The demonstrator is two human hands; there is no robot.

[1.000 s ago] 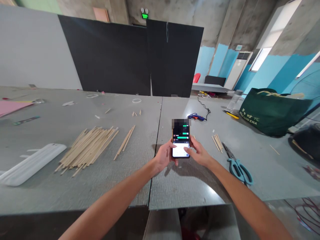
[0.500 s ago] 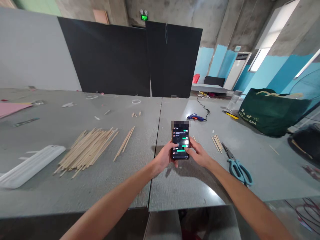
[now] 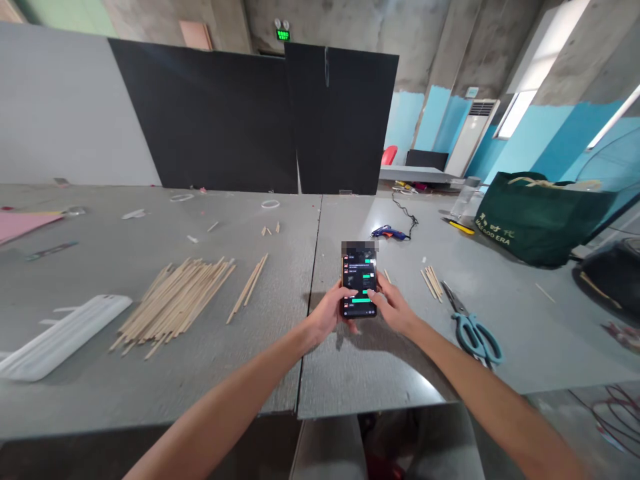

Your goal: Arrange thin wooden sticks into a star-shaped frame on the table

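Note:
A smartphone [image 3: 359, 280] with a dark chat screen is held upright over the grey table, between my two hands. My left hand [image 3: 331, 308] grips its left side, thumb over the screen and fingertips showing beneath the lower edge. On the other side my right hand [image 3: 393, 307] holds the right edge, its thumb on the lower part of the screen. To the left lie a big pile of thin wooden sticks [image 3: 175, 303] and a few separate sticks [image 3: 249, 288]. Some shorter sticks [image 3: 431, 283] and blue-handled scissors [image 3: 473, 330] lie to the right of my right hand.
A blue glue gun [image 3: 390, 233] with a cord lies beyond the phone. Farther right are a yellow cutter [image 3: 459, 227] and a green bag [image 3: 543, 217]. A white plastic packet [image 3: 65, 337] lies far left. Black boards [image 3: 225, 120] stand along the back.
My left thumb has moved slightly inward over the screen, and my right thumb has shifted a little. The view has moved slightly; both hands still hold the phone.

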